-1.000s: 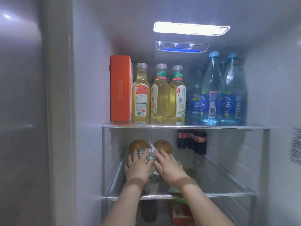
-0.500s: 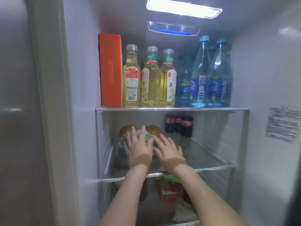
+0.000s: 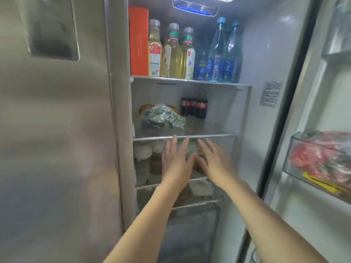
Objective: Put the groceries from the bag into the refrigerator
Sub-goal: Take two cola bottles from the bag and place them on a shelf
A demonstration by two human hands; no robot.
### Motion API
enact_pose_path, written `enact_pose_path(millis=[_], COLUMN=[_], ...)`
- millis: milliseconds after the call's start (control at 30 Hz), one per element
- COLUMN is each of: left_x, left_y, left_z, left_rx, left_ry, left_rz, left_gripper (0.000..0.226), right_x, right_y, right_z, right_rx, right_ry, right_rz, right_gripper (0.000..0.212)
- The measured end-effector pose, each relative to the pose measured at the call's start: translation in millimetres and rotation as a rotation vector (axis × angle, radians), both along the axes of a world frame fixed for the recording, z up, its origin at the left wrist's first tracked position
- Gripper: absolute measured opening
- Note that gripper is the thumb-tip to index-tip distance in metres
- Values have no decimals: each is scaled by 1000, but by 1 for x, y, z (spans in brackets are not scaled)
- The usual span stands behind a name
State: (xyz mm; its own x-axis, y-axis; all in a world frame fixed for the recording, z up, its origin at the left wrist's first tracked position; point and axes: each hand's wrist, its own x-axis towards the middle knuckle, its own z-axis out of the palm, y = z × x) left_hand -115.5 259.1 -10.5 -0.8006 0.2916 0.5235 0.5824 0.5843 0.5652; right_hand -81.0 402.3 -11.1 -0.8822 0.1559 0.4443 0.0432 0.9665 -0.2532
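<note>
Having been released, the bag [image 3: 163, 118] is being left on the shelf [image 3: 209, 136]; both hands [image 3: 177, 164] [image 3: 213, 162] are being withdrawn, spread open and empty.

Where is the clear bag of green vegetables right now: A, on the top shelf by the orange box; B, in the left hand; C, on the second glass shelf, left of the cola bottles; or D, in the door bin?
C: the bag of green vegetables lies on the second glass shelf, left of the cola bottles, while the left hand and right hand are open and empty below it.
</note>
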Motion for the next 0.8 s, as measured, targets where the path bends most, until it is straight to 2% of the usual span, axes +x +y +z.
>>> enact_pose_path(millis=[33,200,400,600,800], left_x=[19,124,194,239,266], left_y=[-9,-78,-183,-295,-421], left_z=[-11,-80,-154,-211,-286], left_rx=[10,-28,-138,-178,-262], left_ry=[16,34,-127,-302,-510], left_rz=[-25,-82,-2,95,176], left_gripper=[57,58,58,58,57], right_x=[21,124,201,236,240], right_y=[-4,-53,-153,-270,-381], right_z=[-8,-62,-115,-159,-226], right_rx=[-2,12,19,18,-74], right_ry=[7,-20,-209,-341,-446], right_rz=[3,16,92,206,326], right_gripper=[75,63,64,65,65])
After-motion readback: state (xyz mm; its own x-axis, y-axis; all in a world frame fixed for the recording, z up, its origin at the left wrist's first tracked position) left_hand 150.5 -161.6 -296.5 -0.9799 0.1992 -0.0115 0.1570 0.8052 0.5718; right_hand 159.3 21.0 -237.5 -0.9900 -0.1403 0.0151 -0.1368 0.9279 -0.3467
